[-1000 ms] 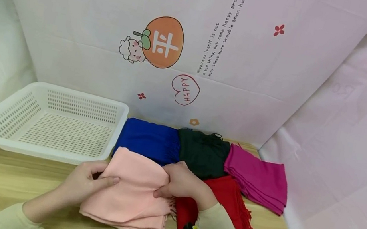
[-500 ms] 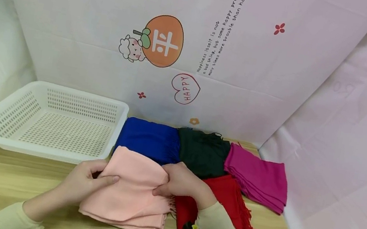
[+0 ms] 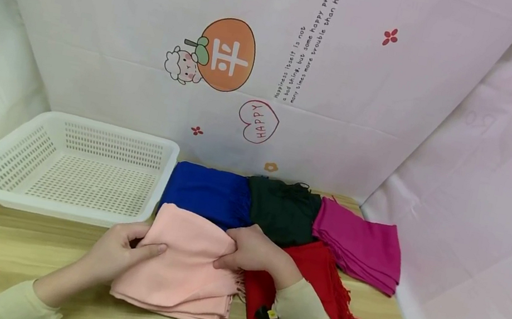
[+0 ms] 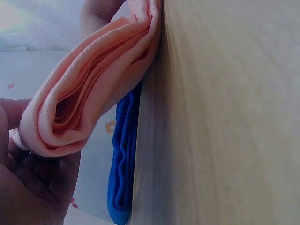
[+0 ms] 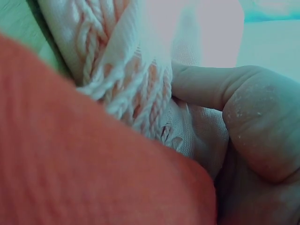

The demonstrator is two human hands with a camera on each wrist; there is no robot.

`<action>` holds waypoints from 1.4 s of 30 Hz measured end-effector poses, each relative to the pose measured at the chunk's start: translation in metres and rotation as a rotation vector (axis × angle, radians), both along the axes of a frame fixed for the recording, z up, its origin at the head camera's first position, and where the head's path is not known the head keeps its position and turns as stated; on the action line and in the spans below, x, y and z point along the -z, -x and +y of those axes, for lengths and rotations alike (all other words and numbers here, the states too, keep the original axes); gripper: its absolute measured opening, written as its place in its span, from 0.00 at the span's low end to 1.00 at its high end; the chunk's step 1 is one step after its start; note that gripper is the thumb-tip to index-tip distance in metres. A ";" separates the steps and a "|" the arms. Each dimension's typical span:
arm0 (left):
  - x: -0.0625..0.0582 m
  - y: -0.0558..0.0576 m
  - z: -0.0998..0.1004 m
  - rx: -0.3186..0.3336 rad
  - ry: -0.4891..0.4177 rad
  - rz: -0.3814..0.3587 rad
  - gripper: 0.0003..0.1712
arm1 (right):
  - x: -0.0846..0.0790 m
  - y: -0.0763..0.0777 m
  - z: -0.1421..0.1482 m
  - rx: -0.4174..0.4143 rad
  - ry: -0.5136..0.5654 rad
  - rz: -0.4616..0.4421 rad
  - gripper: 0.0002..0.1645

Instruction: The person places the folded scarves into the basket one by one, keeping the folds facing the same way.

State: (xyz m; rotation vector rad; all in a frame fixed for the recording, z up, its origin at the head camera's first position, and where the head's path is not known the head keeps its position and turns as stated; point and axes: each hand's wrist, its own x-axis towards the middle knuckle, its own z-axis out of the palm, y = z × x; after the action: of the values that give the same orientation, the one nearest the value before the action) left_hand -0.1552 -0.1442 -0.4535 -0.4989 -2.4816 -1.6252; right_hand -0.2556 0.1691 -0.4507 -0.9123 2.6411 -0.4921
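Observation:
A folded pink scarf (image 3: 187, 266) with a fringe on its right side lies in front of me in the head view. My left hand (image 3: 121, 250) grips its left edge, thumb on top and fingers underneath. On the opposite side my right hand (image 3: 252, 255) pinches the scarf near the fringe. Seen from the left wrist, the scarf (image 4: 89, 89) shows several stacked layers, its near end raised off the wooden table (image 4: 234, 117). Twisted tassels of the scarf (image 5: 140, 89) hang beside my right thumb in the right wrist view.
A white plastic basket (image 3: 159, 188) stands at the back left. Folded scarves in blue (image 3: 207, 191), dark green (image 3: 283, 212) and magenta (image 3: 361, 245) line the back. A red fringed scarf (image 3: 319, 269) lies partly under my right forearm. White printed sheets (image 3: 330, 138) wall the table.
Both hands keep their hold on the pink scarf, which stays in place. The head view has shifted very slightly.

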 end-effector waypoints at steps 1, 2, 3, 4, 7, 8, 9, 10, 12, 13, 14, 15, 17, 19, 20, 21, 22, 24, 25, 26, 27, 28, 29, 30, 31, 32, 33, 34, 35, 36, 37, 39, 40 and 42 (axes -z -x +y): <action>0.000 0.000 0.000 0.002 0.000 0.001 0.14 | 0.000 0.000 0.000 -0.001 0.004 0.001 0.20; 0.000 0.000 0.000 0.004 0.002 0.001 0.14 | 0.000 0.000 0.000 -0.003 0.008 0.003 0.20; 0.001 0.001 0.000 0.005 0.002 0.002 0.14 | 0.000 0.000 0.000 -0.002 0.011 0.004 0.19; 0.001 0.001 0.000 0.007 0.001 0.002 0.14 | 0.001 0.000 0.000 -0.004 0.016 0.004 0.19; 0.002 0.001 0.000 0.013 -0.005 0.000 0.13 | 0.003 0.001 0.001 -0.010 0.025 0.006 0.20; 0.002 0.001 0.000 0.014 -0.007 -0.001 0.13 | 0.003 0.001 0.001 -0.010 0.025 0.009 0.20; 0.003 0.001 0.000 0.014 -0.008 -0.001 0.13 | 0.003 0.001 0.001 -0.011 0.026 0.011 0.20; 0.003 0.001 0.000 0.013 -0.009 -0.001 0.13 | 0.003 0.002 0.001 -0.012 0.028 0.011 0.20; 0.003 0.002 -0.001 0.012 -0.007 0.000 0.13 | 0.003 0.002 0.000 -0.017 0.030 0.014 0.19; 0.003 0.002 -0.001 0.011 -0.005 0.001 0.13 | 0.003 0.002 0.000 -0.020 0.033 0.016 0.19; 0.003 0.002 -0.001 0.009 -0.002 0.005 0.13 | 0.003 0.002 0.000 -0.026 0.039 0.017 0.18; 0.003 0.002 -0.001 0.007 0.000 0.006 0.13 | 0.003 0.002 0.000 -0.031 0.045 0.017 0.18; 0.003 0.002 -0.001 0.006 0.003 0.009 0.12 | 0.003 0.002 0.000 -0.043 0.057 0.021 0.17; 0.003 0.002 -0.001 0.006 0.005 0.011 0.13 | 0.002 0.002 0.000 -0.055 0.067 0.029 0.17; 0.003 0.002 -0.001 0.005 0.006 0.012 0.13 | 0.002 0.001 0.000 -0.059 0.072 0.031 0.17; 0.003 0.002 -0.001 0.005 0.006 0.012 0.13 | 0.002 0.001 0.000 -0.062 0.076 0.033 0.17; 0.003 0.002 -0.001 0.004 0.007 0.013 0.12 | 0.002 0.002 0.000 -0.066 0.078 0.038 0.16; 0.003 0.001 0.000 0.002 0.008 0.014 0.11 | 0.001 0.002 -0.001 -0.077 0.083 0.046 0.16; 0.003 0.001 0.000 0.001 0.009 0.015 0.11 | 0.001 0.002 -0.001 -0.084 0.087 0.049 0.16; 0.002 0.001 0.000 0.001 0.010 0.014 0.10 | 0.001 0.003 -0.001 -0.090 0.091 0.052 0.16; 0.002 0.001 0.000 0.000 0.011 0.014 0.09 | 0.002 0.003 -0.001 -0.096 0.095 0.056 0.16; 0.002 0.001 0.000 -0.001 0.012 0.014 0.09 | 0.001 0.004 -0.001 -0.103 0.101 0.060 0.16; 0.002 0.001 0.000 -0.001 0.012 0.013 0.08 | 0.002 0.004 -0.001 -0.109 0.107 0.062 0.16; 0.002 0.001 0.000 -0.001 0.013 0.013 0.08 | 0.002 0.004 -0.001 -0.114 0.113 0.065 0.15; 0.002 0.001 0.000 -0.001 0.012 0.012 0.08 | 0.002 0.004 -0.002 -0.118 0.119 0.068 0.15; 0.002 0.001 0.000 -0.002 0.013 0.013 0.08 | 0.001 0.004 -0.002 -0.121 0.125 0.069 0.15; 0.002 0.001 0.000 -0.003 0.014 0.014 0.09 | 0.001 0.004 -0.002 -0.122 0.131 0.068 0.15; 0.002 0.001 0.000 -0.004 0.014 0.015 0.09 | 0.000 0.004 -0.002 -0.122 0.136 0.063 0.15; 0.002 0.002 0.000 -0.005 0.016 0.016 0.09 | 0.000 0.003 -0.002 -0.117 0.140 0.053 0.14; 0.003 0.002 0.000 -0.006 0.016 0.016 0.10 | 0.000 0.003 -0.002 -0.113 0.146 0.040 0.14; 0.003 0.002 0.000 -0.006 0.017 0.016 0.10 | 0.000 0.003 -0.003 -0.106 0.149 0.030 0.14; 0.003 0.002 0.000 -0.007 0.017 0.015 0.10 | -0.001 0.002 -0.003 -0.093 0.160 0.006 0.14; 0.003 0.002 0.000 -0.005 0.017 0.014 0.10 | -0.001 0.002 -0.003 -0.086 0.166 -0.005 0.14; 0.003 0.002 0.000 -0.004 0.016 0.012 0.09 | 0.000 0.001 -0.003 -0.080 0.178 -0.016 0.14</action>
State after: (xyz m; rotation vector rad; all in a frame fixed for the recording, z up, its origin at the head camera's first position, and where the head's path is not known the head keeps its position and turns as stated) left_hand -0.1568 -0.1443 -0.4564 -0.5045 -2.4871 -1.5974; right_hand -0.2570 0.1659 -0.4503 -1.0569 2.5657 -0.7209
